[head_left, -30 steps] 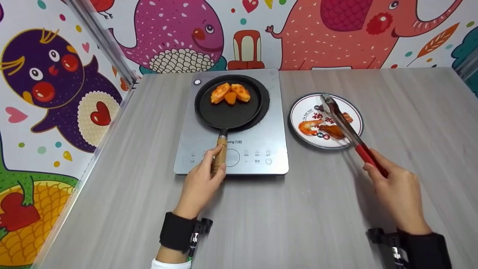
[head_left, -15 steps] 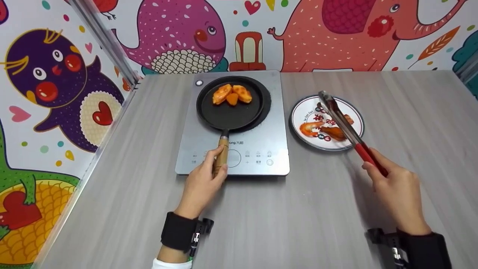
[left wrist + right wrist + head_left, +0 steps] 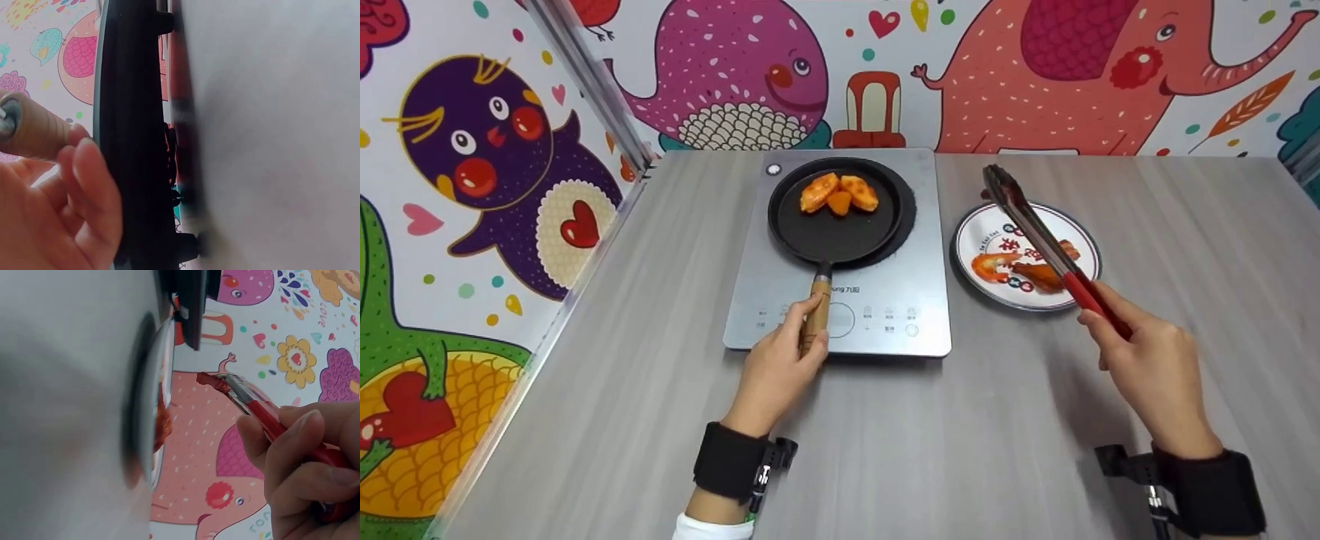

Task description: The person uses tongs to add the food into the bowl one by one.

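My left hand point(image 3: 780, 375) grips the wooden handle point(image 3: 819, 300) of a black frying pan point(image 3: 825, 240). In the pan's far half lie two orange-brown chicken-wing-like pieces point(image 3: 819, 193) and a smaller orange piece point(image 3: 838, 202). My right hand point(image 3: 1156, 367) holds red-handled metal tongs point(image 3: 1084, 289), tilted over a white plate point(image 3: 1061, 225). Their tips pinch a small dark-red piece of food point(image 3: 211, 381), above the plate in the right wrist view. On the plate are a shrimp point(image 3: 994, 266), a drumstick point(image 3: 1039, 277) and a bacon-like strip point(image 3: 1069, 250), partly behind the tongs.
Beneath the pan is a silver induction cooker point(image 3: 885, 322), its black heating zone point(image 3: 910, 210) showing to the pan's right. Everything stands on a grey wood-grain table point(image 3: 922, 450). A cartoon-printed wall point(image 3: 915, 30) bounds the back, and another the left side.
The tongs have risen from the plate toward its far left edge, carrying the small dark-red piece. My left hand keeps its grip on the handle. The head view has shifted slightly.
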The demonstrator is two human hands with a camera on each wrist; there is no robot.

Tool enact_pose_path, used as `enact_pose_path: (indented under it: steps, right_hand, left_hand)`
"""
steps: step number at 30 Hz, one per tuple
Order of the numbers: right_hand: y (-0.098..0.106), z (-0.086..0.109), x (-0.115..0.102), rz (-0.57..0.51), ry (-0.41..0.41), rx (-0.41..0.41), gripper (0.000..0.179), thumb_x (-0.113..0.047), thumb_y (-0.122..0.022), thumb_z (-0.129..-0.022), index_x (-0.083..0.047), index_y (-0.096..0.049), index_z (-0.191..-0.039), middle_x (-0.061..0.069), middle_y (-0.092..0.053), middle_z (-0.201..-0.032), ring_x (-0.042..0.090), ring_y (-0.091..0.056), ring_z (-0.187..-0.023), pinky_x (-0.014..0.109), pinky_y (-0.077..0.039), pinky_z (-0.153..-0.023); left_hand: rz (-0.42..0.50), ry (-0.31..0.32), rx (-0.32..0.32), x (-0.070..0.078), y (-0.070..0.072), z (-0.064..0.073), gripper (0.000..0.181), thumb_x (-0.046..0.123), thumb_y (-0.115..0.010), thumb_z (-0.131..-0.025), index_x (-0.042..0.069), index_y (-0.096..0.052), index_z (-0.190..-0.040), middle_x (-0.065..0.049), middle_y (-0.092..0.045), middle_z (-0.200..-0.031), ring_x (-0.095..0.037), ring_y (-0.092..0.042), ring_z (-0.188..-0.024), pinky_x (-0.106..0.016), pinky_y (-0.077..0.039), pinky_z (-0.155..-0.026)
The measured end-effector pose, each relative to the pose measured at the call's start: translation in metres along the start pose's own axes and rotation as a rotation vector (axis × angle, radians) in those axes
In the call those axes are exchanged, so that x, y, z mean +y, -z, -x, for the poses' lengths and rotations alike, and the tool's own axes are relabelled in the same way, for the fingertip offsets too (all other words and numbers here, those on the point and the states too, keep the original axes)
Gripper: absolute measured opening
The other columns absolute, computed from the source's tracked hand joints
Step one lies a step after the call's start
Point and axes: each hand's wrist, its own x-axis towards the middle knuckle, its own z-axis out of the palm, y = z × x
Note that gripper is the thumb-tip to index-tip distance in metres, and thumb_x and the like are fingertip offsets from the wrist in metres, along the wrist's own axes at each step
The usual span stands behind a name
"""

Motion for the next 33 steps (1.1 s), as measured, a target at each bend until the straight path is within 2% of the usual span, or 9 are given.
enact_pose_path:
  steps: [11,14,20,24,33]
  right_hand:
    - [-0.013,-0.008,-0.014,-0.044,0.038,0.0,0.04,-0.029,-0.065,-0.081,-0.021,-0.059,-0.12,-0.001,-0.051,-0.045,0.005,-0.043,-0.035,0.022,-0.026,-0.033]
    - [-0.018,-0.01,-0.021,-0.062,0.068,0.004,0.04,-0.028,-0.065,-0.081,-0.021,-0.059,-0.12,-0.001,-0.05,-0.045,0.005,-0.043,-0.035,0.021,-0.027,-0.034]
    - [-0.031,-0.013,-0.041,-0.132,0.145,-0.009,0.038,-0.025,-0.065,-0.082,-0.022,-0.06,-0.119,-0.004,-0.049,-0.044,0.005,-0.044,-0.035,0.02,-0.028,-0.034]
    - [-0.038,-0.014,-0.053,-0.146,0.189,-0.018,0.038,-0.025,-0.065,-0.082,-0.023,-0.059,-0.12,-0.006,-0.048,-0.043,0.005,-0.043,-0.034,0.02,-0.029,-0.034]
    - [-0.053,-0.014,-0.076,-0.181,0.248,-0.072,0.038,-0.022,-0.065,-0.081,-0.019,-0.06,-0.119,-0.004,-0.05,-0.05,0.005,-0.044,-0.036,0.019,-0.032,-0.035]
  left_hand:
    - [-0.02,-0.006,-0.031,0.0,-0.007,0.001,0.046,0.035,-0.047,-0.088,0.029,-0.038,-0.132,-0.008,-0.063,-0.104,-0.016,-0.059,-0.078,-0.034,-0.046,-0.064]
    - [-0.018,-0.006,-0.032,-0.001,-0.007,0.002,0.045,0.036,-0.047,-0.088,0.029,-0.038,-0.132,-0.007,-0.062,-0.106,-0.016,-0.06,-0.081,-0.035,-0.046,-0.066]
    - [-0.026,-0.022,-0.003,-0.003,-0.005,0.002,0.044,0.035,-0.046,-0.088,0.027,-0.04,-0.131,-0.007,-0.064,-0.102,-0.014,-0.059,-0.075,-0.033,-0.045,-0.061]
    - [-0.027,-0.017,-0.011,-0.002,-0.003,0.001,0.045,0.035,-0.046,-0.088,0.027,-0.039,-0.132,-0.008,-0.063,-0.104,-0.016,-0.06,-0.078,-0.034,-0.046,-0.063]
    - [-0.023,0.0,-0.011,0.0,0.0,0.0,0.046,0.037,-0.047,-0.088,0.028,-0.038,-0.132,-0.007,-0.063,-0.105,-0.016,-0.06,-0.081,-0.034,-0.046,-0.065]
